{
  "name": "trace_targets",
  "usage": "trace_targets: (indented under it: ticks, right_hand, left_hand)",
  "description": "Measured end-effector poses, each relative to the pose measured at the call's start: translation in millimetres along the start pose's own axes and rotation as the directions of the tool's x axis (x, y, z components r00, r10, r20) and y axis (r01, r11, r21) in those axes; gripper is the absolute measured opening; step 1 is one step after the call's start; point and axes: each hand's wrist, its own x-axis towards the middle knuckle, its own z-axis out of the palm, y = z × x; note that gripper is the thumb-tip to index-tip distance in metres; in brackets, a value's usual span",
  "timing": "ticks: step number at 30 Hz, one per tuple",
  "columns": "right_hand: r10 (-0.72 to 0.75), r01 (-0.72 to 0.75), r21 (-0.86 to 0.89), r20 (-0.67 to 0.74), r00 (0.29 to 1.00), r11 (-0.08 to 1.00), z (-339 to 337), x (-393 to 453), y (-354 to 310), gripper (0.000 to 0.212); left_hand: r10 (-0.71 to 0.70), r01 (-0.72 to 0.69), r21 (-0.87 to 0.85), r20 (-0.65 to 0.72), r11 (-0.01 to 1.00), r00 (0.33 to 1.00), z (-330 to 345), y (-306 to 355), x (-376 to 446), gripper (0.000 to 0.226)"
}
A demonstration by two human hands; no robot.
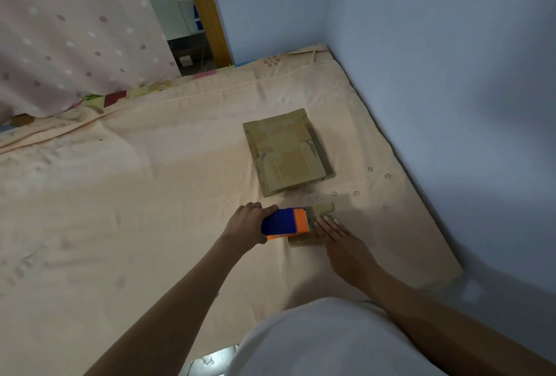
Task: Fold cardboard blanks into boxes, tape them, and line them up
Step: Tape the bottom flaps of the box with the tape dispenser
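Gripping tape dispenser (pixel 285 223), L hand (pixel 247 222).

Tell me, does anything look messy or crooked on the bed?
Nothing is spilled or broken. The stack of flat cardboard blanks lies a little askew, its sheets not quite lined up. The left hand grips the tape dispenser while the right hand presses flat on a small box.

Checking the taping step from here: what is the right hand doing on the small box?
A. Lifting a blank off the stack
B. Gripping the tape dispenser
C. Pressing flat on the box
C: the right hand lies flat on the small box, while the left hand grips the tape dispenser.
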Motion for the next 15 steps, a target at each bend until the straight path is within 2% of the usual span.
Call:
trace_targets:
  ticks: [9, 12, 15]
  right_hand:
    - [0.051, -0.054, -0.045, -0.062, 0.997, 0.998, -4.5, -1.6, -2.1, 0.056]
    - [0.011, -0.009, 0.032, -0.076, 0.997, 0.999, -6.2, 9.1, -5.2, 0.064]
    - [-0.022, 0.023, 0.022, -0.052, 0.998, 1.0, -6.1, 15.4, -8.0, 0.066]
  left_hand:
    - [0.027, -0.027, -0.009, -0.017, 1.0, 0.999, 1.4, -2.0, 2.2, 0.075]
    - [0.038, -0.038, -0.02, -0.016, 0.999, 0.999, 0.8, -3.4, 2.4, 0.075]
    - [0.037, -0.037, -0.05, -0.007, 0.998, 0.999, 1.8, -3.1, 0.5, 0.074]
